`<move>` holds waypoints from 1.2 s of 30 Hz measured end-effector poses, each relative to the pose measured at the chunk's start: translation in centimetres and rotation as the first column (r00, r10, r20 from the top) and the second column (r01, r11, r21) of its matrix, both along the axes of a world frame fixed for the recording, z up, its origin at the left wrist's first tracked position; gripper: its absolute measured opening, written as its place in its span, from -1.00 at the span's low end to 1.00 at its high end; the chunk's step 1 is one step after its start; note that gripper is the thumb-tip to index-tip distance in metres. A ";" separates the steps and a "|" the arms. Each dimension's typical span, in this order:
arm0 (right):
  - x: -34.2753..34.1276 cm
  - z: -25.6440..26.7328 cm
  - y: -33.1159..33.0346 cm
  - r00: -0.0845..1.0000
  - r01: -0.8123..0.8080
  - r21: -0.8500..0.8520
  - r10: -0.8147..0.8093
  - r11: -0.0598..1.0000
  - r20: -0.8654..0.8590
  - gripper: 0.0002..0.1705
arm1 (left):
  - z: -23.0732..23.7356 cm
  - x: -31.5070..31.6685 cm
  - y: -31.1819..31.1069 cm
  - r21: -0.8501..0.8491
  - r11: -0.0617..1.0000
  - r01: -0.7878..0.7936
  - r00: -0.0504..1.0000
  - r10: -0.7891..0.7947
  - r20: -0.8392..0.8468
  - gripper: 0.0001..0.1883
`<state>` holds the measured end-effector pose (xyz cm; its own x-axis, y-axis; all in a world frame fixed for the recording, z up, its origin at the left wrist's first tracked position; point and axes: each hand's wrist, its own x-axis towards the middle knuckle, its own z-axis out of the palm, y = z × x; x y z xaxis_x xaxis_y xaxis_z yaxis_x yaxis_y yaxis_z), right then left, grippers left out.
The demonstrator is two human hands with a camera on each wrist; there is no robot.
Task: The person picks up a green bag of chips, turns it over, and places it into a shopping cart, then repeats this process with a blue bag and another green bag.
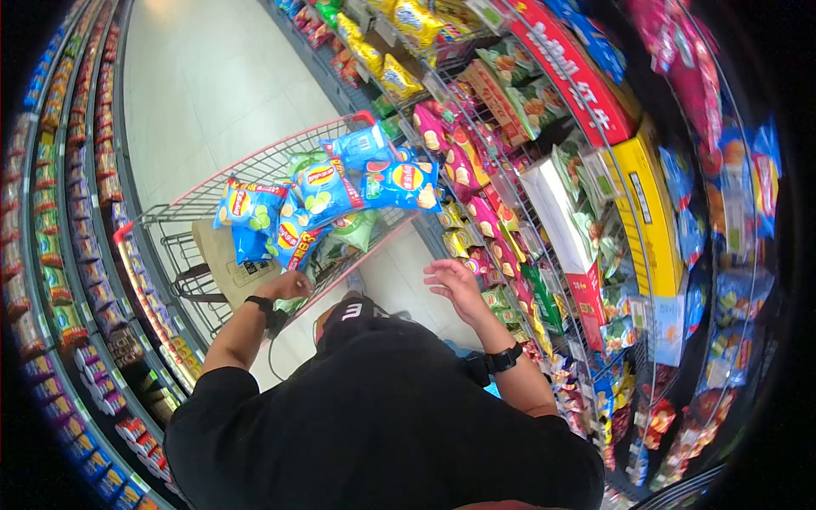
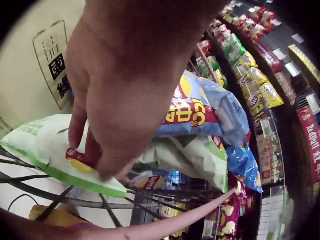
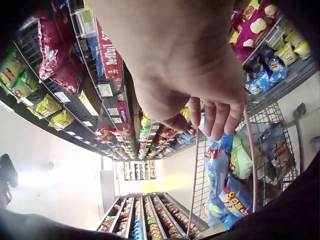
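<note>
My left hand (image 1: 289, 287) is at the near side of a wire shopping cart (image 1: 183, 204). In the left wrist view its fingers point down onto a pale green chip bag (image 2: 37, 137), fingertips right at the printed logo. Blue chip bags (image 1: 325, 189) are piled in the cart, with another pale green bag (image 1: 355, 229) among them. My right hand (image 1: 459, 289) is in the air between cart and shelves, its fingers loosely bent and apart with nothing in them. In the right wrist view the cart's bags (image 3: 235, 195) show beyond those fingers.
A beige bag (image 1: 234, 268) with dark print lies in the cart's left part. Shelves of packaged snacks (image 1: 455, 161) run close along the right, holding a yellow carton (image 1: 650, 212). More stocked shelves (image 1: 85, 212) line the left. Pale tiled floor (image 1: 212, 72) stretches ahead.
</note>
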<state>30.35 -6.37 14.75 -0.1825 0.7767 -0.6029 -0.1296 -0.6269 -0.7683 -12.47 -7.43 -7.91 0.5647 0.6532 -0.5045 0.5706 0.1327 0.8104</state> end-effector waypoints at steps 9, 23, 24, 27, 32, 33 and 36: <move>6.7 -1.7 -10.8 0.986 0.151 0.040 -0.147 0.988 -0.079 -0.73 | -3.6 -0.9 -0.6 -0.097 0.981 0.168 0.941 -0.188 -0.279 -0.36; 12.6 -1.1 -21.9 0.882 0.465 0.039 -0.460 0.884 -0.101 -0.79 | -0.4 2.3 2.0 0.164 0.800 0.578 0.770 -0.467 -0.434 -0.86; 12.7 -1.1 -22.3 0.868 0.490 0.042 -0.484 0.871 -0.112 -0.79 | -3.3 0.6 2.3 0.163 0.812 0.560 0.783 -0.455 -0.425 -0.79; 12.9 -1.2 -22.6 0.842 0.532 0.035 -0.524 0.846 -0.130 -0.79 | -5.1 0.2 3.0 0.237 0.706 0.667 0.720 -0.529 -0.449 -0.77; 12.2 -1.6 -22.4 0.851 0.513 0.030 -0.504 0.858 -0.146 -0.79 | -8.7 -0.2 3.1 0.292 0.536 0.792 0.575 -0.494 -0.652 -0.76; 12.2 -1.5 -22.2 0.848 0.520 0.030 -0.513 0.853 -0.134 -0.79 | -8.2 0.0 3.0 0.265 0.615 0.743 0.616 -0.471 -0.632 -0.76; 12.1 -1.4 -21.4 0.850 0.522 0.014 -0.518 0.853 -0.101 -0.80 | -5.6 1.1 1.9 0.267 0.715 0.646 0.678 -0.377 -0.631 -0.82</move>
